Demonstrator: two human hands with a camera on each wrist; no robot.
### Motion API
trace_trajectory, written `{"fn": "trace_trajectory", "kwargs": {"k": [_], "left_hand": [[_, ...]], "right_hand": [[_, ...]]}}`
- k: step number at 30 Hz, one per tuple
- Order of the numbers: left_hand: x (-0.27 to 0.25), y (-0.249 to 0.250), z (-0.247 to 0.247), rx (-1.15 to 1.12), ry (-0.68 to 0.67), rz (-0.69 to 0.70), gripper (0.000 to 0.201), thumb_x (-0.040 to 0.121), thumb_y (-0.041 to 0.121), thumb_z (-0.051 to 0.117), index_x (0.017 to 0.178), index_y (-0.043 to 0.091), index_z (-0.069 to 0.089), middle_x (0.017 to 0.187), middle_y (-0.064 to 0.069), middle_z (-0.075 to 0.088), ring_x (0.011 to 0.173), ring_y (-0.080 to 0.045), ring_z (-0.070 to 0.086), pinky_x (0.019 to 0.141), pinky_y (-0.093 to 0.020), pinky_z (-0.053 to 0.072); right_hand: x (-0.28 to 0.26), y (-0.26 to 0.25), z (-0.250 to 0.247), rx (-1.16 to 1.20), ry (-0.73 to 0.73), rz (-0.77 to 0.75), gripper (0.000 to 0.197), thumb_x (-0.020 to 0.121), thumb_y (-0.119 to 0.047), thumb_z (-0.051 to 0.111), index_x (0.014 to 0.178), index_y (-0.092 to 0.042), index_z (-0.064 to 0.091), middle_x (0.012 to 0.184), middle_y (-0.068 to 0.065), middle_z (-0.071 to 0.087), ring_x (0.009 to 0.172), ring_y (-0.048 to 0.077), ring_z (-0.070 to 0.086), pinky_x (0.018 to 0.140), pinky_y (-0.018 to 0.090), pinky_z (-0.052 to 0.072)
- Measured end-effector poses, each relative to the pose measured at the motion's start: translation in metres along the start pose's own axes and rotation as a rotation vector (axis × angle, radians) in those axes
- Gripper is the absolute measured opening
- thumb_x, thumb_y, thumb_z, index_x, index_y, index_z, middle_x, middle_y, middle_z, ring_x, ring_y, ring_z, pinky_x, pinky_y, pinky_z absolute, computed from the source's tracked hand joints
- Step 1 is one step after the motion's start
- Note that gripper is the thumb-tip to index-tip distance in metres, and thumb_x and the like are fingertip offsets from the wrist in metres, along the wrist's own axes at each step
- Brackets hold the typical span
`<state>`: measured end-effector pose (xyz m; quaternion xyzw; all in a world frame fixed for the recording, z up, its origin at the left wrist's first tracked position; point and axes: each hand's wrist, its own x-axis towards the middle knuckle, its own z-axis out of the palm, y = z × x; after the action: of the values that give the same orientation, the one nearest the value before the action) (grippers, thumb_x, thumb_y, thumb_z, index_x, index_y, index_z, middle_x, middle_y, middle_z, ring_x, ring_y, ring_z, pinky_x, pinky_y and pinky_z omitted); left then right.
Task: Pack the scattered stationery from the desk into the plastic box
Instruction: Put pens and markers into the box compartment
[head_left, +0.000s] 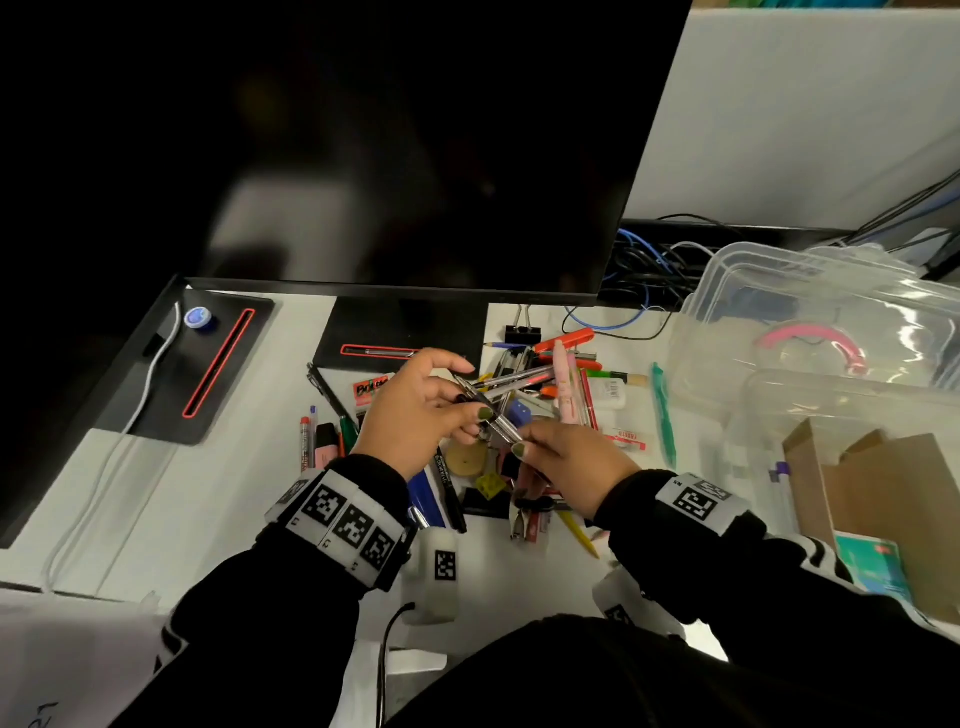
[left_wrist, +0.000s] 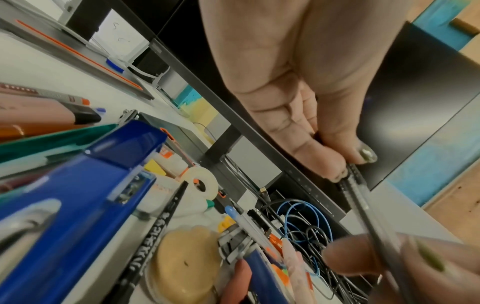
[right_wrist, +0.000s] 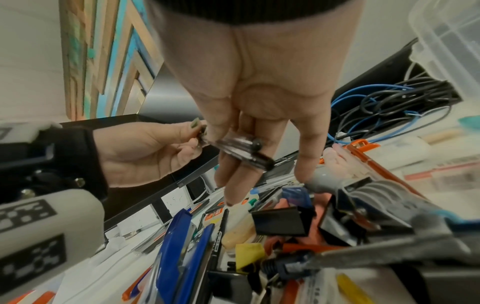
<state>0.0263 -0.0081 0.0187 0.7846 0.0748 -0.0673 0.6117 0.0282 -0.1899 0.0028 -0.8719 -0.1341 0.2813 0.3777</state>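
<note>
While both pinch it, clear pen between left hand, right hand

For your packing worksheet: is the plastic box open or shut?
Open: the plastic box has no lid on, and a pink ring lies inside.

Both hands raised, meeting at center.
L hand at 9 o'clock, thumb+fingers pinching; R hand at 3, thumb pinching too, other fingers straight.
</note>
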Motion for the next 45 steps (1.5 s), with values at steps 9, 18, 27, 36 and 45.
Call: {"fn": "trace_trajectory", "kwargs": {"k": [9, 18, 27, 36, 45], "left_hand": [[0.022, -0.004, 0.031, -0.027, -0.111, -0.072, 0.033, 0.079, -0.001, 0.069, 0.105, 0.013, 0.054, 0.085, -0.019, 0.068, 0.066, -0.025, 0.069, 0.061, -0.031, 0.058], [0.073, -0.019, 0.032, 0.656, 0.067, -0.025, 0.018, 0.088, 0.024, 0.062, 0.106, 0.028, 0.063, 0.113, 0.001, 0.050, 0.099, -0.017, 0.056, 0.088, -0.028, 0.045], [0.097, -0.040, 0.051, 0.860, -0.040, -0.162, 0.021, 0.085, 0.028, 0.064, 0.105, 0.026, 0.059, 0.102, 0.000, 0.063, 0.091, -0.019, 0.059, 0.085, -0.036, 0.049], [0.088, -0.028, 0.033, 0.819, -0.034, -0.195, 0.006, 0.085, 0.018, 0.066, 0.090, 0.017, 0.070, 0.102, -0.002, 0.065, 0.095, -0.021, 0.061, 0.087, -0.037, 0.050], [0.049, -0.028, 0.004, 0.300, 0.016, -0.292, 0.006, 0.082, 0.004, 0.068, 0.085, 0.010, 0.068, 0.084, -0.014, 0.071, 0.061, -0.019, 0.062, 0.057, -0.023, 0.053]], "right_hand": [[-0.009, 0.009, -0.008, 0.178, -0.032, 0.111, 0.009, 0.099, -0.017, 0.042, 0.103, -0.014, 0.049, 0.075, -0.001, 0.063, 0.062, 0.009, 0.057, 0.052, 0.006, 0.042], [-0.002, 0.034, -0.015, 0.225, 0.133, 0.384, 0.011, 0.097, -0.010, 0.037, 0.097, -0.012, 0.048, 0.097, 0.023, 0.066, 0.078, 0.035, 0.064, 0.079, 0.044, 0.055], [-0.012, 0.033, -0.019, 0.167, 0.170, 0.409, 0.014, 0.094, -0.015, 0.036, 0.105, -0.020, 0.044, 0.100, 0.015, 0.065, 0.088, 0.032, 0.067, 0.078, 0.043, 0.057], [-0.011, 0.035, -0.019, 0.191, 0.175, 0.419, 0.025, 0.094, -0.015, 0.036, 0.116, -0.013, 0.046, 0.102, 0.016, 0.066, 0.088, 0.033, 0.068, 0.077, 0.044, 0.057], [-0.003, 0.027, -0.017, 0.391, 0.218, 0.379, 0.011, 0.096, -0.008, 0.038, 0.106, -0.009, 0.044, 0.083, 0.009, 0.066, 0.064, 0.018, 0.065, 0.055, 0.021, 0.050]]}}
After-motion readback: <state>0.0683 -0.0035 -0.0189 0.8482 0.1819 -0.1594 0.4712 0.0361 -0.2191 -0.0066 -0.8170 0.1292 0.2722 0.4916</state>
